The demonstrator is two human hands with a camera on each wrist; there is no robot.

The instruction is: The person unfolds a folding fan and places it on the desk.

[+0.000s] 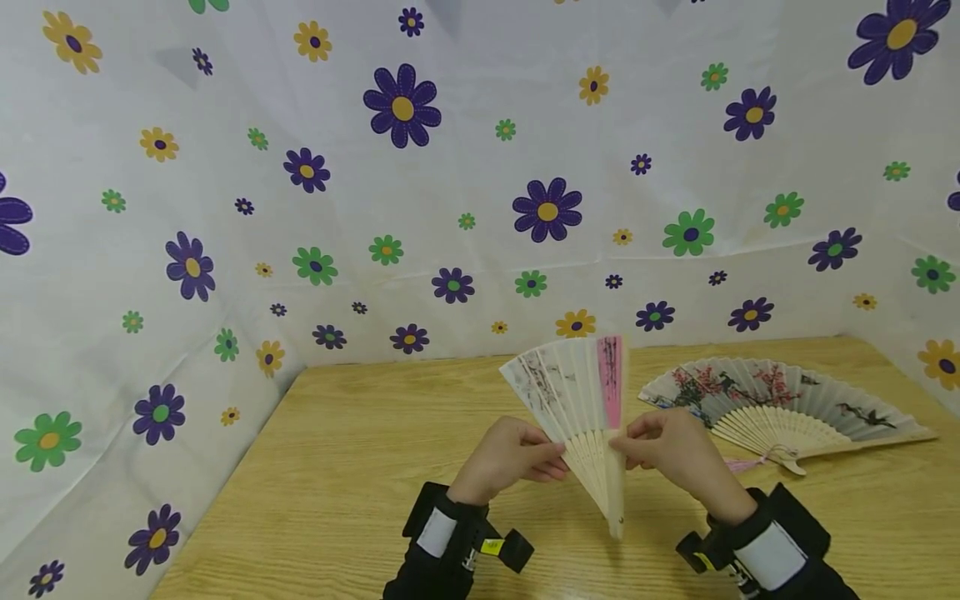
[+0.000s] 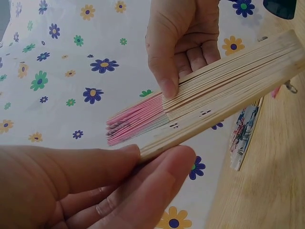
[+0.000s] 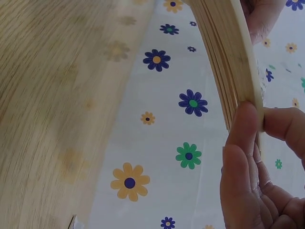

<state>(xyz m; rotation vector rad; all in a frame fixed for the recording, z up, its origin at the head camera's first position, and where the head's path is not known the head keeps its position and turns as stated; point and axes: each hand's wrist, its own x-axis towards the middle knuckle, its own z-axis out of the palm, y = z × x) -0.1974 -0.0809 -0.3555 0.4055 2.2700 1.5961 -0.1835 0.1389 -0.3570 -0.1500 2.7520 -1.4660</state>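
Observation:
A folding fan (image 1: 573,396) stands partly spread between both hands, its pivot end pointing down. White leaf with dark printed marks shows on its left part, and a pink panel (image 1: 611,383) on its right. My left hand (image 1: 508,458) pinches the left outer stick between thumb and fingers. On the other side, my right hand (image 1: 678,454) pinches the right outer stick. Pale bamboo sticks (image 2: 233,86) with pink folds bunch close together in the left wrist view. In the right wrist view, thumb and fingertips (image 3: 245,119) press on the wide outer stick (image 3: 236,52).
A second fan (image 1: 772,387), spread wide with red blossoms and a bird printed on it, lies on the wooden table (image 1: 337,467) at the right. A pink tassel (image 1: 745,464) hangs at its pivot. Behind the table rises a white flower-patterned cloth (image 1: 465,167).

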